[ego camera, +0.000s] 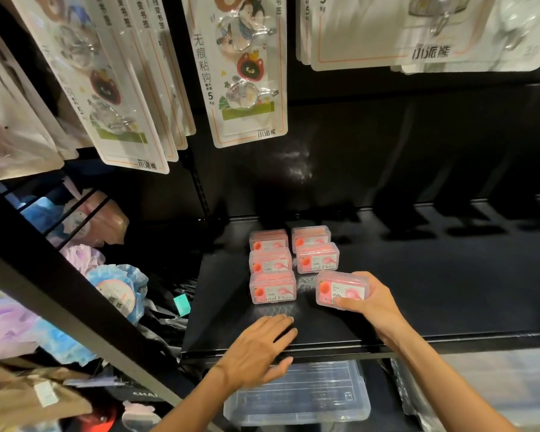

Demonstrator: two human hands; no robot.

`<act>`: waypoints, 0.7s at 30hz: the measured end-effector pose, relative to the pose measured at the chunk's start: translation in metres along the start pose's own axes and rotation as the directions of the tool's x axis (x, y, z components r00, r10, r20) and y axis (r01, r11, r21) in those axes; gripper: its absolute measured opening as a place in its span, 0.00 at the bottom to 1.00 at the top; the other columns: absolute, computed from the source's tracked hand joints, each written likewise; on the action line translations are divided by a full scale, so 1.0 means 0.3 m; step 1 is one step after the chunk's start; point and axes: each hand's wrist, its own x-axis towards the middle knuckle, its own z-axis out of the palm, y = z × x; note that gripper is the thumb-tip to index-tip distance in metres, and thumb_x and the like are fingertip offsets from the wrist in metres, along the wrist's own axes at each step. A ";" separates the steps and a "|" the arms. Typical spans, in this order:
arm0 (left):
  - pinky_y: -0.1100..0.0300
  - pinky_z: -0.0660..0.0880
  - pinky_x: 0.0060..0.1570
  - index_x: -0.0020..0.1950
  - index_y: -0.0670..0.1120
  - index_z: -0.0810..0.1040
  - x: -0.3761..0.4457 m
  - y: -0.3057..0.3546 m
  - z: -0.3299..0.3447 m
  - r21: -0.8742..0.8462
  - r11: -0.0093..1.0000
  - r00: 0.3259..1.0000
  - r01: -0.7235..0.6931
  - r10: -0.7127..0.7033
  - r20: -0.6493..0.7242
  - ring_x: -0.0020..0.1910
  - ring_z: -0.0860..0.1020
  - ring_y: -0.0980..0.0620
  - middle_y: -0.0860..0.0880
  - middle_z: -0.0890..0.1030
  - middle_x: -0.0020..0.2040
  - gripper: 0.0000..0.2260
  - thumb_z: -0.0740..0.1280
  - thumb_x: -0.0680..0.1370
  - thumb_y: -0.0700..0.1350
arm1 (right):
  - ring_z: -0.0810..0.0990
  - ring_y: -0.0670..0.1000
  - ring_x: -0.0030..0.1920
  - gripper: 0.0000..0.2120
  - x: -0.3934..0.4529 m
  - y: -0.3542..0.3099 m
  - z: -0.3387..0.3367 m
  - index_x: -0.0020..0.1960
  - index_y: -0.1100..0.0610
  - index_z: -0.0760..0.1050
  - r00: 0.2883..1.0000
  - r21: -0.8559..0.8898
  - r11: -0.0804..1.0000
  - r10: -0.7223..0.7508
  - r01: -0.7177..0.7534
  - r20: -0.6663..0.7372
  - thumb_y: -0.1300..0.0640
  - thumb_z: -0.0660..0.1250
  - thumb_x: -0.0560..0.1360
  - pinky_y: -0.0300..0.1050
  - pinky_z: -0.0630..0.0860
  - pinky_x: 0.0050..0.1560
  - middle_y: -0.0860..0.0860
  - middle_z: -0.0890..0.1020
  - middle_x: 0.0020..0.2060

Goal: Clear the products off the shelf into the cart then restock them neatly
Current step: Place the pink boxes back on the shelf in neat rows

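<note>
Several pink dental floss boxes (272,286) stand in two columns on the black shelf (434,291). My right hand (371,302) grips one more pink floss box (340,289) at the front of the right column, resting on the shelf. The box sits slightly askew from the others. My left hand (259,350) lies flat and open on the shelf's front edge, just below the left column, holding nothing.
Hook packs on cards (247,70) hang above the shelf. A clear plastic bin (300,397) sits below the shelf edge. Bath sponges and wrapped goods (116,291) fill the bay at the left behind a black slanted post (60,291).
</note>
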 end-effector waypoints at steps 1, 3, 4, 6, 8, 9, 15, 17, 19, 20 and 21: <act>0.61 0.70 0.63 0.62 0.52 0.77 0.000 -0.009 0.003 0.003 1.000 1.000 -0.019 0.019 0.011 0.63 0.75 0.55 0.51 0.77 0.63 0.21 0.60 0.75 0.60 | 0.81 0.46 0.46 0.24 0.004 0.005 0.002 0.55 0.56 0.74 1.000 -0.021 1.000 -0.007 0.007 -0.004 0.64 0.79 0.62 0.33 0.76 0.37 0.52 0.82 0.47; 0.62 0.71 0.62 0.61 0.52 0.78 0.004 -0.016 0.002 0.025 0.999 0.999 -0.045 0.045 0.011 0.62 0.76 0.55 0.52 0.78 0.62 0.21 0.59 0.75 0.61 | 0.81 0.45 0.45 0.24 0.011 0.015 0.004 0.53 0.57 0.74 1.000 -0.056 0.998 -0.024 0.023 -0.012 0.64 0.80 0.62 0.31 0.75 0.36 0.51 0.82 0.46; 0.62 0.71 0.62 0.60 0.52 0.78 0.006 -0.016 -0.001 0.034 0.998 0.999 -0.050 0.050 0.007 0.61 0.76 0.56 0.52 0.79 0.61 0.20 0.59 0.75 0.61 | 0.80 0.45 0.44 0.23 0.014 0.022 0.005 0.53 0.58 0.74 0.999 -0.069 0.997 -0.032 0.031 -0.013 0.63 0.80 0.62 0.30 0.75 0.35 0.51 0.82 0.45; 0.62 0.70 0.62 0.59 0.51 0.79 0.008 -0.015 -0.006 0.025 0.998 0.999 -0.051 0.051 -0.005 0.60 0.76 0.55 0.51 0.79 0.60 0.20 0.59 0.75 0.61 | 0.80 0.46 0.44 0.23 0.019 0.041 0.004 0.52 0.57 0.74 0.999 -0.098 0.994 -0.044 0.043 -0.011 0.64 0.80 0.62 0.30 0.75 0.36 0.51 0.81 0.45; 0.62 0.69 0.62 0.59 0.50 0.78 0.008 -0.017 -0.004 0.005 0.999 0.999 -0.053 0.053 -0.014 0.60 0.76 0.55 0.51 0.79 0.60 0.19 0.60 0.75 0.60 | 0.79 0.48 0.44 0.21 0.022 0.058 0.001 0.49 0.55 0.74 0.998 -0.149 0.987 -0.062 0.061 -0.001 0.64 0.80 0.62 0.30 0.75 0.37 0.50 0.81 0.43; 0.62 0.69 0.63 0.59 0.50 0.78 0.006 -0.019 -0.003 0.002 0.999 0.998 -0.054 0.054 -0.014 0.60 0.76 0.55 0.51 0.79 0.60 0.19 0.60 0.75 0.60 | 0.80 0.49 0.45 0.21 0.022 0.066 0.001 0.49 0.53 0.74 0.997 -0.180 0.981 -0.073 0.073 0.007 0.64 0.79 0.62 0.30 0.75 0.38 0.50 0.81 0.44; 0.62 0.70 0.62 0.60 0.51 0.78 0.002 -0.017 0.005 -0.030 0.999 1.000 -0.025 0.024 -0.003 0.61 0.75 0.56 0.52 0.78 0.61 0.20 0.61 0.75 0.60 | 0.77 0.45 0.51 0.31 -0.014 0.095 -0.021 0.60 0.48 0.67 0.988 -0.266 0.956 -0.144 0.127 -0.046 0.61 0.79 0.63 0.32 0.75 0.44 0.44 0.76 0.51; 0.62 0.70 0.62 0.60 0.50 0.78 0.000 -0.017 0.010 -0.046 0.999 1.000 -0.016 0.016 0.001 0.61 0.75 0.55 0.52 0.78 0.62 0.20 0.61 0.75 0.60 | 0.77 0.47 0.51 0.28 -0.020 0.119 -0.036 0.58 0.51 0.69 0.980 -0.300 0.945 -0.171 0.134 -0.103 0.61 0.79 0.64 0.38 0.74 0.49 0.47 0.78 0.51; 0.61 0.70 0.63 0.61 0.50 0.77 0.000 -0.019 0.016 -0.058 0.998 1.000 -0.012 0.012 0.004 0.62 0.75 0.55 0.51 0.77 0.62 0.20 0.61 0.76 0.59 | 0.78 0.48 0.50 0.23 -0.018 0.130 -0.042 0.56 0.54 0.72 0.973 -0.316 0.939 -0.186 0.135 -0.136 0.60 0.78 0.65 0.39 0.75 0.48 0.47 0.80 0.49; 0.61 0.70 0.63 0.61 0.50 0.77 0.000 -0.019 0.018 -0.058 0.998 1.000 -0.012 0.012 0.003 0.62 0.75 0.55 0.51 0.77 0.62 0.20 0.61 0.76 0.59 | 0.78 0.47 0.50 0.22 -0.011 0.130 -0.039 0.56 0.54 0.73 0.971 -0.323 0.936 -0.192 0.137 -0.145 0.59 0.78 0.66 0.36 0.74 0.45 0.47 0.81 0.48; 0.62 0.70 0.63 0.61 0.50 0.77 0.001 -0.020 0.018 -0.058 0.998 1.000 -0.011 0.011 0.002 0.62 0.75 0.55 0.51 0.77 0.62 0.20 0.61 0.76 0.59 | 0.78 0.46 0.49 0.21 -0.003 0.126 -0.032 0.56 0.54 0.74 0.969 -0.329 0.934 -0.198 0.140 -0.151 0.59 0.78 0.66 0.33 0.73 0.43 0.47 0.81 0.48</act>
